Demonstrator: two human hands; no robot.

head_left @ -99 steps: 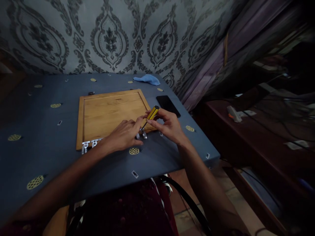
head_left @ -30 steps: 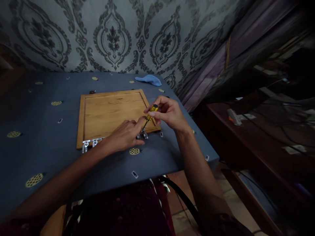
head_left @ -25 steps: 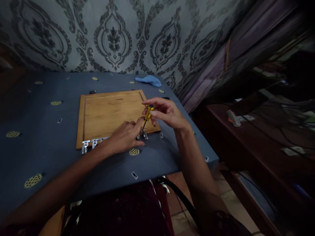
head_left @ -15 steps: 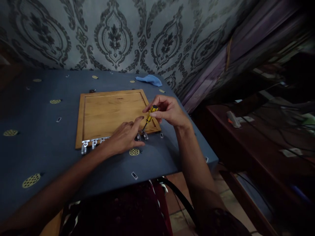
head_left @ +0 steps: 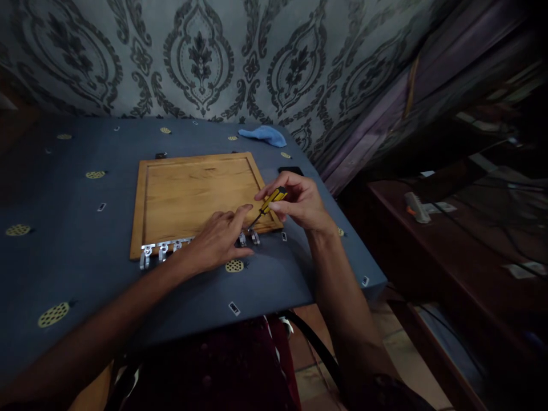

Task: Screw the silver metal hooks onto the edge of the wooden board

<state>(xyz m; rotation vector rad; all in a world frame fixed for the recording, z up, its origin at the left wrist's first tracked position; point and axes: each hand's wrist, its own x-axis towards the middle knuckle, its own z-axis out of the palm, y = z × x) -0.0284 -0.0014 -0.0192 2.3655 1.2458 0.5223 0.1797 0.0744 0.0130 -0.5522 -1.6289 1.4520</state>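
Observation:
A wooden board [head_left: 192,197] with a raised frame lies flat on the table. Along its near edge runs a metal hook rail [head_left: 164,249], its middle hidden under my left hand [head_left: 220,237]. That hand rests on the rail and the board's edge, thumb and index finger spread apart. Between the fingertips of my right hand [head_left: 299,202] is a yellow-and-black screwdriver [head_left: 273,201], tilted, its shaft pointing down and left. The screwdriver's tip meets the rail near its right-end hooks [head_left: 255,237]; any screw there is too small to make out.
A blue cloth [head_left: 264,135] lies at the table's back right. Beyond my right hand is a dark flat object [head_left: 291,170]. The blue patterned tablecloth [head_left: 85,240] reaches the near edge. At right stands a dark red desk [head_left: 394,200] with cables and a white-and-orange object [head_left: 416,207].
My right hand has shifted slightly right and down, and the screwdriver leans over more. The dark flat object behind that hand now shows. My left hand stays almost where it was.

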